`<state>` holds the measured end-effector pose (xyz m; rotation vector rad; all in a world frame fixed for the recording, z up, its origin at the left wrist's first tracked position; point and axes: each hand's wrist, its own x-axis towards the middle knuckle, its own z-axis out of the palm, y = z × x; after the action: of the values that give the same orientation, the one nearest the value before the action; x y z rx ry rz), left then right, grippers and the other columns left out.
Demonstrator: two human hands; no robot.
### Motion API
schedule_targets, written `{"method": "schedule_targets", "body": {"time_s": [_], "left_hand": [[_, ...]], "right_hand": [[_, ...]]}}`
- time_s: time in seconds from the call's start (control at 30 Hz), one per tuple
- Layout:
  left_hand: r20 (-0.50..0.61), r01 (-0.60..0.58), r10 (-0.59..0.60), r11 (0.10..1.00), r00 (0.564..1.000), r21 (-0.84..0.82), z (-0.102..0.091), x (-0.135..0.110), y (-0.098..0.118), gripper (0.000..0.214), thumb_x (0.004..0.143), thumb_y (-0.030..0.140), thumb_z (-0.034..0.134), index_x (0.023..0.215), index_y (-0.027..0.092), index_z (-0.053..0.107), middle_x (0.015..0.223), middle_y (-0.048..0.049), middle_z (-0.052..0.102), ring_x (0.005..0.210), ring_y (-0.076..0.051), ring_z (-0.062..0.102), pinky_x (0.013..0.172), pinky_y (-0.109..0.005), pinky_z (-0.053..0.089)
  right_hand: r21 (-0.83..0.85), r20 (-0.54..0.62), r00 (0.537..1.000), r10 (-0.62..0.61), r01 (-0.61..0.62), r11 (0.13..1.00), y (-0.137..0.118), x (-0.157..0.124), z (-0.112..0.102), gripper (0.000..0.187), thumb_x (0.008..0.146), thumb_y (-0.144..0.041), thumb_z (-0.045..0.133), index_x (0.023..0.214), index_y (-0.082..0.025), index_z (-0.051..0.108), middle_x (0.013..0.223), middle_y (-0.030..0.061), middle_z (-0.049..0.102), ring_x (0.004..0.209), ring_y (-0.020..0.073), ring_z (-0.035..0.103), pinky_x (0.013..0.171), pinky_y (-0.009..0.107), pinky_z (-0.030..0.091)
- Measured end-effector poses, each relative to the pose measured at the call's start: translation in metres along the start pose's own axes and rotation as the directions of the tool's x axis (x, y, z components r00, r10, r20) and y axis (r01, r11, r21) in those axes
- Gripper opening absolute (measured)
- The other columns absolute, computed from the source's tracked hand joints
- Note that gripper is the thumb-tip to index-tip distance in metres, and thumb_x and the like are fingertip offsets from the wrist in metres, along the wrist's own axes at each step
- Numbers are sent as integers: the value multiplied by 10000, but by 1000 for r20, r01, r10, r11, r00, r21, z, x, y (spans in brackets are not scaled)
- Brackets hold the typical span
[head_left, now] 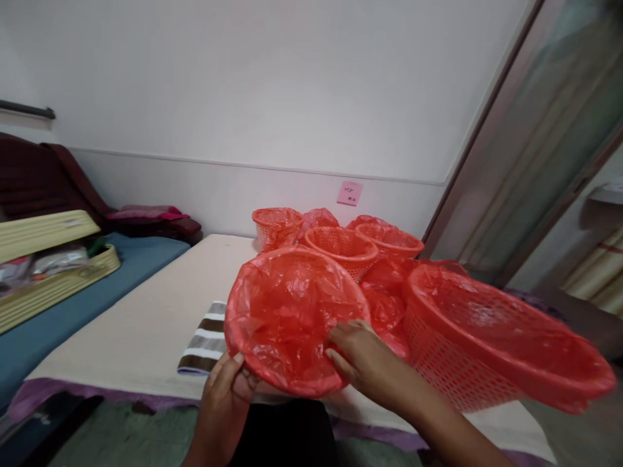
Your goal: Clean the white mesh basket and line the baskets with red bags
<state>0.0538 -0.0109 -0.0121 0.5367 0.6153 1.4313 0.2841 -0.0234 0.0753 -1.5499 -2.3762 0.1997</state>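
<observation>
A round basket lined with a thin red plastic bag [292, 305] is in front of me at the table's near edge, tilted so that its inside faces me. The bag is folded over the rim all round. My left hand [228, 383] grips the rim at the lower left, thumb on top and fingers underneath. Over the right side of the rim reaches my right hand [357, 353], its fingers curled against the bag's inner face; the fingertips are partly hidden. A large red lattice basket [457, 350], also bag-lined, stands close by on the right.
Smaller red baskets [348, 250] and loose red bags [384, 298] crowd the back of the cream-covered table [150, 311]. A striped cloth [204, 340] lies left of my basket. Beyond the table's left side, an open yellow case [63, 275] rests on a blue surface.
</observation>
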Motion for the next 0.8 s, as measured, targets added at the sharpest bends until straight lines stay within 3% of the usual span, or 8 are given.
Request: {"method": "schedule_targets", "body": {"time_s": [0.13, 0.23, 0.33, 0.43, 0.53, 0.67, 0.8], "left_hand": [[-7, 2, -3, 999, 1000, -53, 2, -2, -5, 276, 761, 277, 738, 1020, 189, 699, 830, -19, 725, 702, -138, 647, 650, -232, 563], [-2, 24, -24, 998, 1000, -63, 6, 4, -3, 221, 763, 263, 740, 957, 176, 677, 833, -15, 718, 688, -118, 643, 614, -213, 564], [-40, 32, -34, 998, 999, -46, 12, 14, 2, 215, 747, 223, 749, 923, 152, 648, 820, -11, 707, 663, -105, 642, 573, -206, 565], [-63, 32, -34, 999, 997, -36, 16, 24, 7, 244, 741, 209, 744, 942, 133, 629, 812, -8, 698, 640, -99, 640, 552, -214, 570], [-51, 35, -36, 999, 998, -33, 17, 31, 9, 269, 739, 221, 745, 953, 120, 618, 823, -17, 701, 643, -98, 644, 559, -213, 569], [-34, 38, -38, 999, 999, -19, 16, 28, 7, 330, 699, 254, 784, 955, 128, 616, 800, -5, 694, 615, -96, 631, 532, -205, 546], [-6, 46, -46, 999, 999, 16, 11, 7, -5, 294, 727, 313, 769, 924, 135, 645, 673, 22, 656, 541, -78, 578, 508, -189, 494]], "right_hand": [[123, -46, 998, 32, -26, 992, -16, -2, -15, 166, 958, -277, 459, 962, -202, 607, 959, 64, 640, 880, 203, 582, 841, 390, 416], [262, -3, 1000, -28, 27, 965, -35, 4, -20, 205, 968, -324, 469, 1108, -231, 586, 1051, 40, 634, 962, 181, 586, 859, 345, 430], [364, -28, 998, -55, 62, 929, -42, 15, -19, 173, 955, -285, 471, 1029, -224, 616, 988, 22, 645, 917, 159, 600, 832, 315, 445], [446, -161, 986, 29, 47, 894, -32, 27, -14, 151, 918, -256, 482, 960, -208, 619, 930, 27, 653, 872, 164, 611, 797, 316, 459], [473, -181, 980, 81, 15, 881, -19, 35, -9, 143, 893, -258, 491, 922, -203, 619, 895, 29, 653, 848, 174, 618, 784, 327, 468], [425, -115, 991, 74, -18, 905, -22, 46, -10, 197, 897, -255, 487, 1023, -199, 628, 1020, 55, 678, 948, 187, 626, 858, 345, 467], [285, 131, 991, -23, -16, 958, -40, 65, -12, 299, 903, -204, 465, 1166, -168, 602, 1063, 89, 688, 948, 195, 633, 870, 343, 464]]}}
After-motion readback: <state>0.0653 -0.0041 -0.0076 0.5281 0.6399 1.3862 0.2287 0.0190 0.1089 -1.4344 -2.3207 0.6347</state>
